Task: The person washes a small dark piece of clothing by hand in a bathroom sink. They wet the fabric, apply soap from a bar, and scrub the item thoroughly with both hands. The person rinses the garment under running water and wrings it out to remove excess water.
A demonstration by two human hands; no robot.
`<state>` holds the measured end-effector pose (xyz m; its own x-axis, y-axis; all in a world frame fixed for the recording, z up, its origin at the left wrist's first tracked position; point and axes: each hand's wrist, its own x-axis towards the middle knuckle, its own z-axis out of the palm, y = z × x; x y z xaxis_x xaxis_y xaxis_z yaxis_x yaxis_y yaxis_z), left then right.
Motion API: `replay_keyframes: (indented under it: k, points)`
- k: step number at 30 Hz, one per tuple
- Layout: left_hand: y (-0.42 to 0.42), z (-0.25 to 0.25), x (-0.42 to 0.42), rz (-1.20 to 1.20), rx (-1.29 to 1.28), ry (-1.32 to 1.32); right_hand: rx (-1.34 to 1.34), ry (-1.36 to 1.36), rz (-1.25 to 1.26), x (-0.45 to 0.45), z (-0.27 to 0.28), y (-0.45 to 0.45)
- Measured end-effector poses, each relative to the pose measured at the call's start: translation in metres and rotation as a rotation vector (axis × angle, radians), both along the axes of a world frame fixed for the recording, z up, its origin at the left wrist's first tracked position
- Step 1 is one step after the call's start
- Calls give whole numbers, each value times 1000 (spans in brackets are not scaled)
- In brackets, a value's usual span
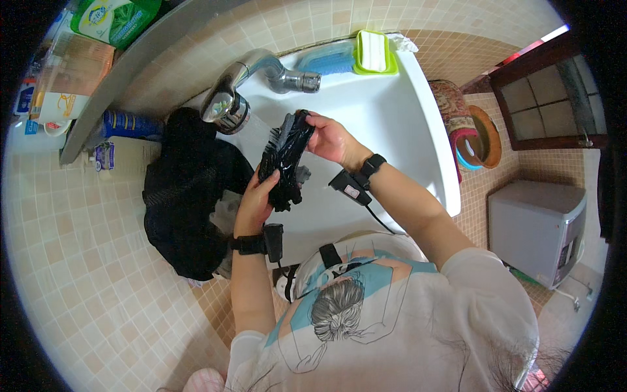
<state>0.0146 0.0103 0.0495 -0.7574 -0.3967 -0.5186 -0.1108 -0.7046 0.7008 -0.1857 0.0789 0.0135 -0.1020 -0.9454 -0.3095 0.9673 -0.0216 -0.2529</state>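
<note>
My left hand (254, 202) grips the lower left side of a wet, shiny black cloth item (286, 157), its thumb lying across the front. The thumb and fingers of my right hand (329, 137) pinch the item's upper right corner. It hangs over the white sink basin (387, 132), beside a chrome faucet (230, 108). Greyish, bristle-like strands show along its upper left edge; what they belong to, I cannot tell. A large heap of black fabric (191, 196) rests at the sink's left side, with sheer grey material (227, 211) between it and my left hand.
A green soap dish (392, 66) with a white bar and a blue container (328, 58) stand on the back rim. Pump bottle (130, 154), blue can (132, 125) and shelf (142, 54) are at left. A grey appliance (534, 225) stands at right.
</note>
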Motion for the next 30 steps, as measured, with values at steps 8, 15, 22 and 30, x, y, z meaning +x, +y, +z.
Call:
replay_keyframes:
  k: [8, 15, 22, 30]
  points:
    - [3, -6, 1, 95, -19, -51, -72, 201, -14, -6, 2, 4]
    - [-6, -16, -1, 158, -29, 26, 55, 154, -42, -16, -5, 14]
    - [-10, -11, -4, 203, 30, 69, 128, 95, -243, -41, -16, 40]
    - [-13, -1, -19, 221, 208, 205, 224, 56, 33, -33, -42, 64]
